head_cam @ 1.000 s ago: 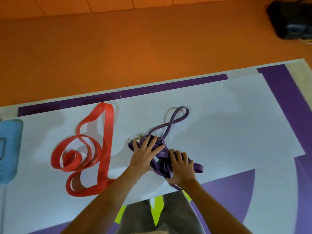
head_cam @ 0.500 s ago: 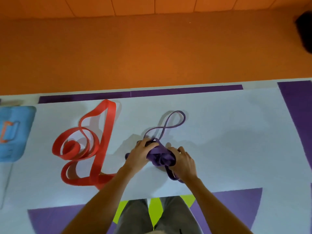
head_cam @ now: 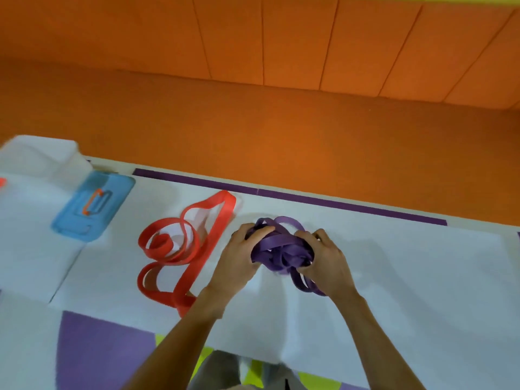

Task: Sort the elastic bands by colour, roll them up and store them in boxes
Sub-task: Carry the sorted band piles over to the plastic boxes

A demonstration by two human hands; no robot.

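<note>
Purple elastic band [head_cam: 277,246], bunched into a tangle on the white sheet [head_cam: 394,277], is gripped by left hand [head_cam: 239,257] and right hand [head_cam: 326,263]. Red elastic band [head_cam: 180,249] lies coiled just left.

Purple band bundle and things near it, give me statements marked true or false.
1. The left hand and right hand both grip the purple band bundle. True.
2. The red band lies to the right of the bundle. False: it lies to its left.
3. The red band is stored in a box. False: it lies in loose loops on the white sheet.
4. A blue box sits left of the red band. True.
</note>
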